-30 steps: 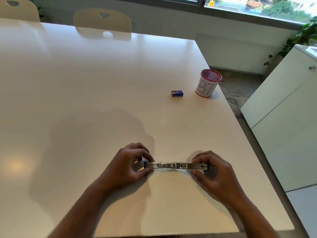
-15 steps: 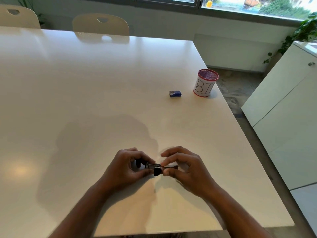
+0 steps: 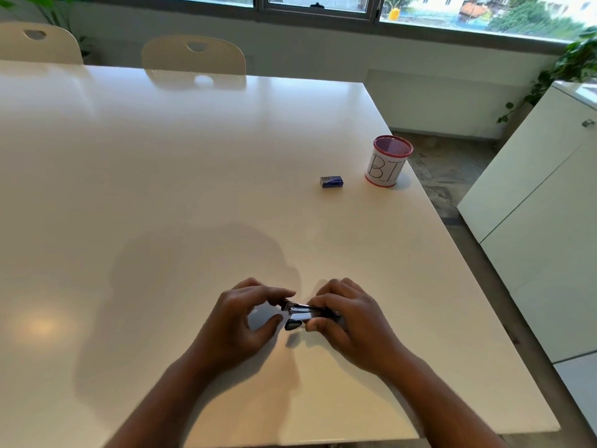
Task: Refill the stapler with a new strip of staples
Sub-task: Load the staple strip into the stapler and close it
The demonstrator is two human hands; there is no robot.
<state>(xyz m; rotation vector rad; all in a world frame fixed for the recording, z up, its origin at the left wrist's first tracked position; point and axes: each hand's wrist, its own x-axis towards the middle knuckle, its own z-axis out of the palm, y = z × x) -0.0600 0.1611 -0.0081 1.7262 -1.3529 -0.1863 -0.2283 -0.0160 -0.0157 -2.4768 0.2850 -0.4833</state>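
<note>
The white worktop is seen bearing everything. Toward one o'clock a mesh cup marked "BI" is stood near the edge, with a small blue staple box laid just beside it at its nine o'clock. At six o'clock the stapler is held just above the surface: it is gripped by the right hand, fingers curled round its body, while its nine o'clock end is touched by the fingertips of the left hand, whose thumb stays apart.

Glossy white table, two chairs, window, white cabinet
</note>
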